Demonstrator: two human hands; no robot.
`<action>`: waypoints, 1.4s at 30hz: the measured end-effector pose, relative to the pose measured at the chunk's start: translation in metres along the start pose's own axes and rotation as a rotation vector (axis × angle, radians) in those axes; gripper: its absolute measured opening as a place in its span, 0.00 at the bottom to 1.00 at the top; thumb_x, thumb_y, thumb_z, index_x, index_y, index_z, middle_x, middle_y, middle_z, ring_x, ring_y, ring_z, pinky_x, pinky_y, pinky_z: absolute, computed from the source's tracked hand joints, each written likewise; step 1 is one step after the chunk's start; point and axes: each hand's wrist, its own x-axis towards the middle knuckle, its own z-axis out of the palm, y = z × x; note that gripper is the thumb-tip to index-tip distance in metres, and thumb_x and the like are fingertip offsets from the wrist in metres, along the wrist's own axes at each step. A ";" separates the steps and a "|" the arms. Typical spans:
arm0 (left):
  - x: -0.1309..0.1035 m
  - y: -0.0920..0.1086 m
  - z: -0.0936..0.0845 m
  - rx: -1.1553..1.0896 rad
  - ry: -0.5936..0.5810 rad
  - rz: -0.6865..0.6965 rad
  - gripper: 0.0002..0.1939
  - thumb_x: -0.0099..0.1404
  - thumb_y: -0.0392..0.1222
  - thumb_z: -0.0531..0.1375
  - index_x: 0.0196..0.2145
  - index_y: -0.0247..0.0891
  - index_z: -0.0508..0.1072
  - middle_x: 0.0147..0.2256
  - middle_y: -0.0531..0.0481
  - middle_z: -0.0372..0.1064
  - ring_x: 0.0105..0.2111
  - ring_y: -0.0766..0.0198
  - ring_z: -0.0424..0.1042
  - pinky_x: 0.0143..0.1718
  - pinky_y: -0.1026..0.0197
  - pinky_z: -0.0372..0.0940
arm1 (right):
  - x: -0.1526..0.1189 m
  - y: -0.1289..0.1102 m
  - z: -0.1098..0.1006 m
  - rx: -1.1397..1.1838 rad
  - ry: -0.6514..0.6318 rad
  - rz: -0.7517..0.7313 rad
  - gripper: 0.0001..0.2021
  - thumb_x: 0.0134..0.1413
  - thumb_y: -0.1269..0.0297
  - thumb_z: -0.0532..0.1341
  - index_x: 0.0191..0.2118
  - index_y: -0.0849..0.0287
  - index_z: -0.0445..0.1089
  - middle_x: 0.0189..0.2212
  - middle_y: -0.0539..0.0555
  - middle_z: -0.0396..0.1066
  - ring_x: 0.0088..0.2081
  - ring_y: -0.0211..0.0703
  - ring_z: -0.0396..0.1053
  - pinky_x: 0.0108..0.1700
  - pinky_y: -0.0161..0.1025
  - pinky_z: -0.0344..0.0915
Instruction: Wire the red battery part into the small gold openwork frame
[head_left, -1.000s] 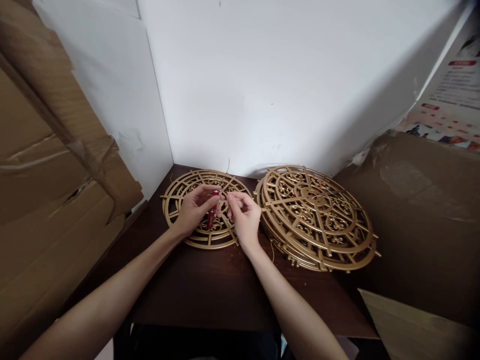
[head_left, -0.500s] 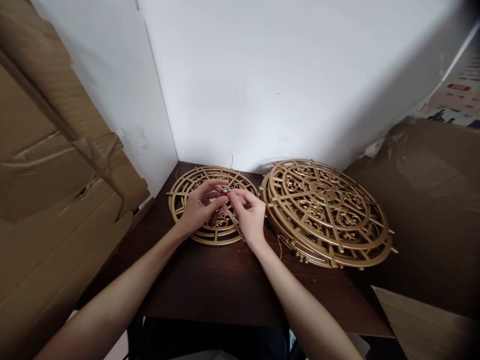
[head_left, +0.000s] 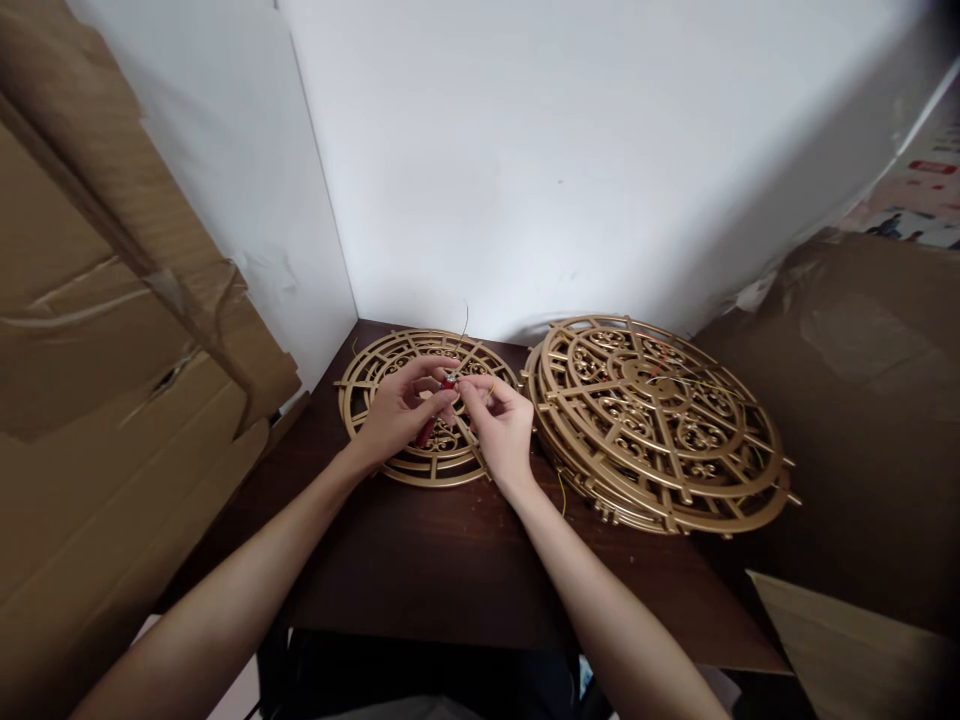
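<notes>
My left hand (head_left: 405, 402) is closed round red-handled pliers (head_left: 425, 432), whose small metal head shows between the fingertips. Close against that head, my right hand (head_left: 501, 420) pinches with thumb and forefinger; what lies in the pinch is too small to make out. A bit of yellow shows at the right fingers. Both hands are over a round gold openwork panel (head_left: 435, 468) lying on the dark table, and they cover its middle. A thin dark wire (head_left: 466, 322) sticks up behind the hands.
Right of the hands, several similar gold panels (head_left: 660, 440) lie stacked, with thin wires on top. A yellow wire (head_left: 562, 492) hangs by the stack's near edge. Cardboard (head_left: 112, 400) stands at the left, a brown box (head_left: 862, 400) at the right, a white wall (head_left: 562, 150) behind.
The hands keep nearly the same place and hold. The pliers' red handle has tilted slightly and shows a little less. The whole view has shifted slightly.
</notes>
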 end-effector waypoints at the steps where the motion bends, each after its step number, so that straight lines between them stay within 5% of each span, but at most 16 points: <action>1: 0.000 0.000 0.000 0.004 -0.002 -0.001 0.18 0.58 0.40 0.65 0.47 0.41 0.72 0.35 0.51 0.64 0.25 0.66 0.73 0.11 0.72 0.63 | 0.000 0.000 0.000 -0.006 0.001 0.002 0.08 0.51 0.60 0.63 0.32 0.60 0.74 0.15 0.44 0.62 0.18 0.31 0.54 0.21 0.32 0.52; 31: 0.000 -0.006 -0.005 0.073 -0.016 0.009 0.12 0.59 0.41 0.65 0.41 0.39 0.73 0.26 0.50 0.71 0.22 0.65 0.73 0.12 0.71 0.61 | 0.000 0.002 -0.002 -0.039 -0.007 0.012 0.09 0.52 0.59 0.63 0.33 0.60 0.74 0.15 0.43 0.59 0.19 0.31 0.54 0.22 0.32 0.52; 38: 0.002 0.002 -0.003 -0.017 0.046 -0.053 0.14 0.57 0.43 0.66 0.39 0.37 0.71 0.23 0.51 0.70 0.22 0.61 0.74 0.11 0.69 0.62 | -0.001 0.001 0.000 0.080 -0.019 -0.020 0.10 0.57 0.60 0.60 0.42 0.58 0.71 0.24 0.48 0.70 0.25 0.35 0.66 0.29 0.34 0.66; 42: 0.006 0.006 -0.004 -0.041 0.142 -0.016 0.14 0.55 0.41 0.68 0.36 0.34 0.71 0.26 0.51 0.71 0.22 0.64 0.74 0.23 0.62 0.72 | 0.000 0.002 -0.001 0.020 0.003 -0.108 0.11 0.62 0.60 0.55 0.43 0.57 0.73 0.37 0.54 0.73 0.34 0.39 0.71 0.37 0.39 0.71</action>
